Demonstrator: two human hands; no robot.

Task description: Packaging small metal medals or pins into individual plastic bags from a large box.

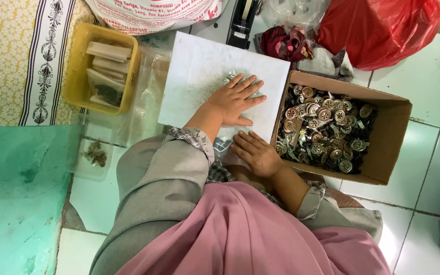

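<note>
Right of the white sheet, touching its edge: an open cardboard box heaped with round metal buttons and small metal fittings. Left of the sheet: a yellow plastic tray holding small filled clear packets, with loose clear bags between tray and sheet. Beyond the sheet's far edge: a black tape dispenser, a printed white sack, a dark red cloth bundle and a red plastic bag. Nearer than the tray: a small clear packet of dark bits.

Underneath: white floor tiles, a yellow patterned mat left of the tray, a green surface nearer still.

On the sheet: a small clear plastic bag, mostly covered by the left hand, pressed flat on it with fingers spread, gripping nothing. Only a crinkled corner visible past the fingertips. At the sheet's near edge, just beside the box wall: the right hand, laid flat and relaxed, fingers loosely together, grasping nothing, resting on more clear plastic that peeks out under the left wrist. Grey sleeves and a pink cloth filling the foreground.
</note>
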